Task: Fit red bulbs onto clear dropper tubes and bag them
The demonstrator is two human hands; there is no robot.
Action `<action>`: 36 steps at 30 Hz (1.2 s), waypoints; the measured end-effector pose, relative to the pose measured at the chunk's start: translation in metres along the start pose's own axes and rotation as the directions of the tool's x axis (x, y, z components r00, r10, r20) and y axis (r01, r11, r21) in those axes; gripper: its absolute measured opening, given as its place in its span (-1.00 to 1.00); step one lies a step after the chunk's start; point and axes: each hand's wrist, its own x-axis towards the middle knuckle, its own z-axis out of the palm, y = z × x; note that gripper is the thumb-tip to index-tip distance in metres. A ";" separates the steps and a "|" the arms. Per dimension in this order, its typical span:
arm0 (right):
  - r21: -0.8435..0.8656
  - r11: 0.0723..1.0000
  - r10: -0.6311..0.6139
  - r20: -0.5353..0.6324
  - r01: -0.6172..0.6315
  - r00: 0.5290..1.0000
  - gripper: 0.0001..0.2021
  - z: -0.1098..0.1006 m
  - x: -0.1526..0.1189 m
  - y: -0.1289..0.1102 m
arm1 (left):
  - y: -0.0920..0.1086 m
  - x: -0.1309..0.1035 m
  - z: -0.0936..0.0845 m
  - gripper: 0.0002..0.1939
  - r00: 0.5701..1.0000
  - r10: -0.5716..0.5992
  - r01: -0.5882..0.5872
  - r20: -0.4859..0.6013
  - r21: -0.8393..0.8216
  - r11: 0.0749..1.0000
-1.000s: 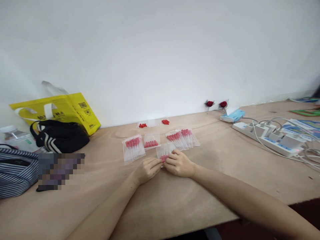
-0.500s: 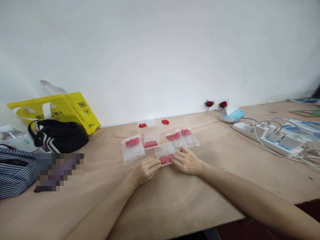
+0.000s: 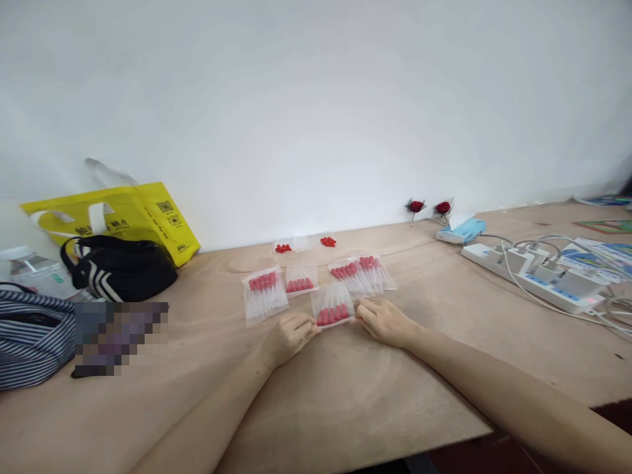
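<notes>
A small clear zip bag (image 3: pixel 334 295) of red-headed white sticks lies nearest me, its red heads (image 3: pixel 332 315) toward me. My left hand (image 3: pixel 292 334) pinches its near left corner. The near right corner is between the closed fingers of my right hand (image 3: pixel 382 320). Just beyond lie a similar bag (image 3: pixel 265 295) on the left, a smaller-looking bag (image 3: pixel 301 280) in the middle and overlapping bags (image 3: pixel 363 274) on the right, all holding red-headed sticks.
Two clear-looking bags with small red pieces (image 3: pixel 328 241) lie by the wall. A yellow bag (image 3: pixel 133 214), a black pouch (image 3: pixel 131 266) and a striped cloth item (image 3: pixel 34 339) are at left. At right are a power strip (image 3: pixel 528 276) with cables, a blue tissue pack (image 3: pixel 463 230) and dark red roses (image 3: pixel 417 206).
My right hand has slid right along the near bag's edge to its right corner, showing more red heads. My left hand stays at the left corner. The view has shifted slightly.
</notes>
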 end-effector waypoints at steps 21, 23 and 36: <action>0.532 0.748 0.490 -0.037 -0.398 0.871 -0.89 0.042 0.059 0.053 | -0.003 -0.001 0.002 -0.73 0.850 -0.389 0.432 0.354 -0.047 0.901; 0.467 0.769 0.479 0.029 -0.436 0.877 -0.89 0.051 0.062 0.052 | -0.003 0.001 0.000 -0.72 0.841 -0.393 0.439 0.371 -0.046 0.897; -0.099 0.591 0.804 -0.006 -0.801 0.594 -0.72 0.044 0.055 0.103 | -0.002 0.001 0.001 -0.73 0.866 -0.369 0.411 0.338 -0.058 0.910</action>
